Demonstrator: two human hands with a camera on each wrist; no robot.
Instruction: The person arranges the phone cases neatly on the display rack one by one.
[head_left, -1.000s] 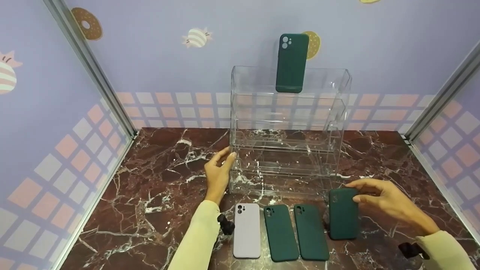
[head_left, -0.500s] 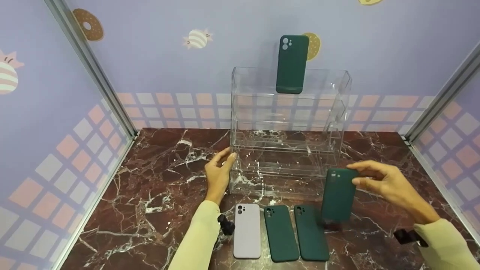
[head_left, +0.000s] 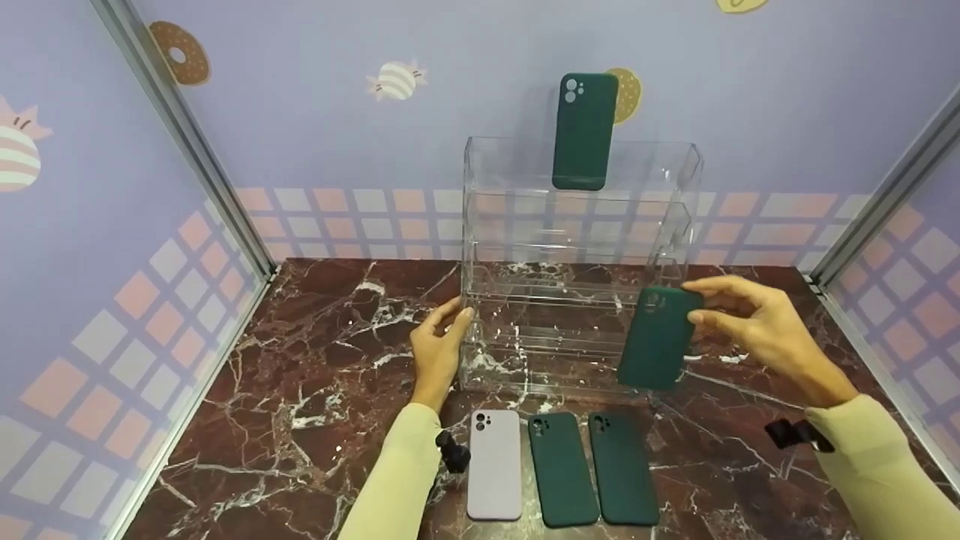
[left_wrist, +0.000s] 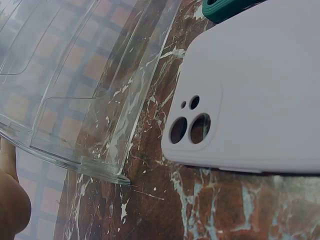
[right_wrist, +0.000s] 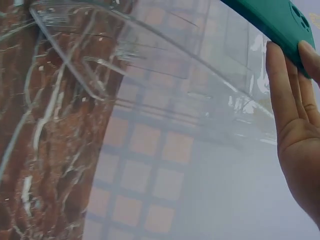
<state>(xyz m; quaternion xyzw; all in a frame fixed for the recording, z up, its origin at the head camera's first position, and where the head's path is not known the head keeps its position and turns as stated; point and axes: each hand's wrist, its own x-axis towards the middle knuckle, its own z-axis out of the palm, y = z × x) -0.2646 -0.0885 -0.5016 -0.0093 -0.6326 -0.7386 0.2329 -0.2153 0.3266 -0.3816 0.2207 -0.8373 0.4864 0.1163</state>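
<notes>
My right hand (head_left: pixel 742 319) pinches a dark green phone case (head_left: pixel 658 337) by its top end and holds it upright in the air, in front of the right side of a clear acrylic tiered rack (head_left: pixel 577 255). In the right wrist view the green case (right_wrist: pixel 272 20) lies against my fingertips (right_wrist: pixel 285 90). My left hand (head_left: pixel 441 341) rests with straight fingers against the rack's left front corner. Another green case (head_left: pixel 583 131) stands on the rack's top tier. A lilac case (head_left: pixel 493 463) and two green cases (head_left: pixel 562 466) (head_left: pixel 622 465) lie flat in a row on the marble table (head_left: pixel 300 405).
Metal posts (head_left: pixel 180 135) (head_left: pixel 885 187) and patterned walls close in the table at left, right and back. The left wrist view shows the lilac case (left_wrist: pixel 250 100) close beside the rack's corner (left_wrist: pixel 90 150).
My right hand has lifted the rightmost green case off the table and carried it up and slightly left toward the rack. The left hand has stayed at the rack's corner.
</notes>
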